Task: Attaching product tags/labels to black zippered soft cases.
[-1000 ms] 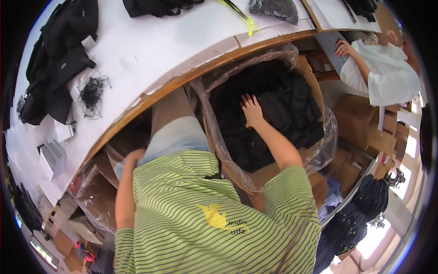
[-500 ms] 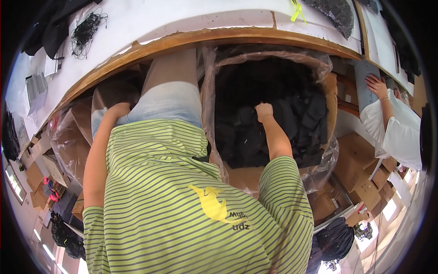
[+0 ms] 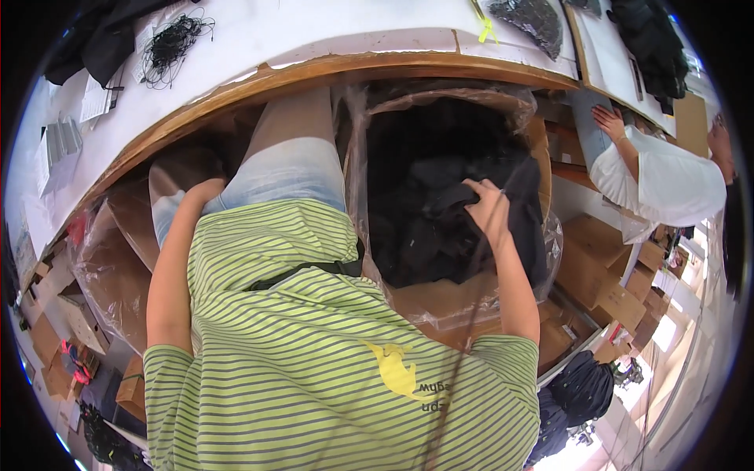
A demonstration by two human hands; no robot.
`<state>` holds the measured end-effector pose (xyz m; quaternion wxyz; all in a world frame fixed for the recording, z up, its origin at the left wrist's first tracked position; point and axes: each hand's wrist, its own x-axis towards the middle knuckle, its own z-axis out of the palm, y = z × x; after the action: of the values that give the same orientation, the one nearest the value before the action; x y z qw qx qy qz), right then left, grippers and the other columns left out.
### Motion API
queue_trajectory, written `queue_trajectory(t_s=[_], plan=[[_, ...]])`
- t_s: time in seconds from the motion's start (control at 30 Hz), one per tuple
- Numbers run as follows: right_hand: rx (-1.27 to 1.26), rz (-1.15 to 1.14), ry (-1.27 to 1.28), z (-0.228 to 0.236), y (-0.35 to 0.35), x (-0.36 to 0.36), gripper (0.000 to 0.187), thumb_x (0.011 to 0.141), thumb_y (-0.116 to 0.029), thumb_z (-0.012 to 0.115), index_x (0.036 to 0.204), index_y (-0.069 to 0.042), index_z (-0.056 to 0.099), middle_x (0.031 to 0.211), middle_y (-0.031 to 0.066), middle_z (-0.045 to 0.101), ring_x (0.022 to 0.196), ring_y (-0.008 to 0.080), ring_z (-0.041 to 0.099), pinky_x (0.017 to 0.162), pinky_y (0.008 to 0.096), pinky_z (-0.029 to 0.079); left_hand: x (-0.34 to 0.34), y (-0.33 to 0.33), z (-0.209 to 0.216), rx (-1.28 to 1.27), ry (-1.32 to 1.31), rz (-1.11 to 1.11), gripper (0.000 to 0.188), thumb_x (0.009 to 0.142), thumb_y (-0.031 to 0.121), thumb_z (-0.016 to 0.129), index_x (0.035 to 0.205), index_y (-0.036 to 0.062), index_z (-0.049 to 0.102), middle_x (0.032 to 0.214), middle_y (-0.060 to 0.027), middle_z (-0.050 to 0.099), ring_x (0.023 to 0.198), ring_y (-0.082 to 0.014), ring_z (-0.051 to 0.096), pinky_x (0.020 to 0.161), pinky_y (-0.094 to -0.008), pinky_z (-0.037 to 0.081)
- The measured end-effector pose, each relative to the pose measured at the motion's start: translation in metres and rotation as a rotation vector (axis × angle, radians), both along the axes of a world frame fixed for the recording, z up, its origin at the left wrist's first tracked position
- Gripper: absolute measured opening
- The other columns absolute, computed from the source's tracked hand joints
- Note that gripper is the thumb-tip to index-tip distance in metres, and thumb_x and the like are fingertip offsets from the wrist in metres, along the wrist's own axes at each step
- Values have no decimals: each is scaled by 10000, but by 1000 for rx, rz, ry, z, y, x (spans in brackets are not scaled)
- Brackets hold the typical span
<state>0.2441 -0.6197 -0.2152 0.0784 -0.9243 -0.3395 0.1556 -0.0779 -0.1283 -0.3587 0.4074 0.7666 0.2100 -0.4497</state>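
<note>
White worktable (image 3: 353, 35), brown front edge. On it, toward the left: tangled black cords (image 3: 174, 49), black fabric (image 3: 98, 49) near them. Yellow tie (image 3: 486, 31) near bag of dark pieces (image 3: 529, 27). Right: white-topped co-worker (image 3: 677, 179), brown cartons (image 3: 591, 259).

Green dark-striped T-shirt (image 3: 290, 353), yellow print (image 3: 395, 370), short sleeves (image 3: 167, 385), faded blue jeans (image 3: 292, 161)

Two short rows of small dark lettering (image 3: 434, 388), seen upside down, sit at the lower right of a yellow printed figure (image 3: 395, 372) on the front of the person's green striped shirt (image 3: 306, 377)
</note>
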Motion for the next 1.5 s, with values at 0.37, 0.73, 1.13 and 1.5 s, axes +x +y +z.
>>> queue_trajectory(t_s=[0.37,0.73,1.13,1.5], plan=[[227,-52,-302,207,100,-3,474,562,-70,728,1032,-71,666,770,131,457,729,315,552,697,305,458,22,-3,-3,-242,20,-71,608,744,443,582,1113,-37,635,1163,-225,611,1074,-290,599,898,-386,462],[747,836,-474,282,513,86,306,731,11,631,1035,50,628,933,145,661,826,249,656,756,304,518,27,-19,3,-523,-103,195,434,891,298,519,1170,-24,602,1114,-114,654,950,-207,609,889,-339,449],[870,678,-494,144,809,26,696,712,-559,691,1270,-169,546,1189,110,549,1171,279,455,1032,455,261,66,62,95,-414,-124,284,408,898,280,519,1166,-16,603,1106,-111,655,959,-203,607,889,-335,448],[893,92,82,115,540,-24,126,789,-77,666,904,-45,625,855,59,613,738,181,544,683,298,427,53,80,90,-275,-271,358,385,904,265,519,1162,-9,605,1100,-108,656,968,-199,605,889,-331,448]])
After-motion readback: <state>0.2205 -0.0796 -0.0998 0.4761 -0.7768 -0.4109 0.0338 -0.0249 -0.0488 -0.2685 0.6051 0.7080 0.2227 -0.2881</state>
